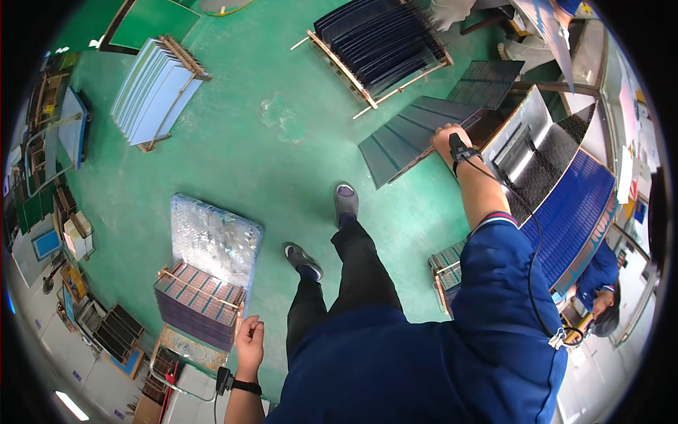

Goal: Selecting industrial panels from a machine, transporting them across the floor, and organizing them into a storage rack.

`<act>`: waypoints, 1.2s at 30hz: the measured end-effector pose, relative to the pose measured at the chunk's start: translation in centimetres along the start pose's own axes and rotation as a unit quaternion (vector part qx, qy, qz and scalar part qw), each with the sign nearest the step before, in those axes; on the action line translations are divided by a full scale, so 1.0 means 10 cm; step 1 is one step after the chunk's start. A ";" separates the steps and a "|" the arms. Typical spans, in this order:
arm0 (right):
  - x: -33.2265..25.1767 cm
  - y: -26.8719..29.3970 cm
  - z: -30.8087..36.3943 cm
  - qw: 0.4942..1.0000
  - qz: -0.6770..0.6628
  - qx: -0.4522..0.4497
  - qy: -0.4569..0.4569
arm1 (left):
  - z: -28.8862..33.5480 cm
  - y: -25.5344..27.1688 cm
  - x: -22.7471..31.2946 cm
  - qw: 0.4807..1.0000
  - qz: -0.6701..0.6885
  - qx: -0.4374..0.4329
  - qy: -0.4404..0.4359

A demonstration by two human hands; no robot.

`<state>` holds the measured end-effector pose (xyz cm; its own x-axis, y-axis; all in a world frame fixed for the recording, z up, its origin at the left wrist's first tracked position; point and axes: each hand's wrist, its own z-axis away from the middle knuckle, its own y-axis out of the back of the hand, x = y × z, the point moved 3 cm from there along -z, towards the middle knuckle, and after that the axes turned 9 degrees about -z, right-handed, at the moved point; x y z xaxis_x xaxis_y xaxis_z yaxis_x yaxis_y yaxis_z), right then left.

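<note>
Blue shirt (395, 367) hogs the front. Right grip (450, 141) is clamped on a dark striped panel (409, 131), which is at its 9 o'clock; left grip (249, 344) is loosely apart, panel stack (192, 311) at its 10.

You have an evenly bright indoor view, with a lamp strip (71, 405) burning out to white at the lower left and a soft, pale sheen on the green floor (233, 166). Harsh glints break up the crinkled silvery sheet (212, 230), and a white reflection glares beside the black box at your right, while shadows around your shoes (346, 201) stay faint. Your right hand (450, 143) reads clearly, but the fisheye bends straight edges toward the black rim, where small details get squeezed and soft.
</note>
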<state>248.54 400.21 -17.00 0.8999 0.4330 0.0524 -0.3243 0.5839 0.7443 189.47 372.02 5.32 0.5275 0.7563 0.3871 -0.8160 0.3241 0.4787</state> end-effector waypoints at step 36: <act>-6.88 1.24 1.17 0.928 0.029 -0.152 0.340 | 3.59 -1.32 -5.56 0.833 0.187 0.427 0.298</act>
<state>185.98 369.61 -3.55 0.5194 0.7429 -0.4222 -0.5266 0.6674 0.5266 179.41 305.29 5.81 -0.1441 0.9443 0.2960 -0.2976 -0.3266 0.8971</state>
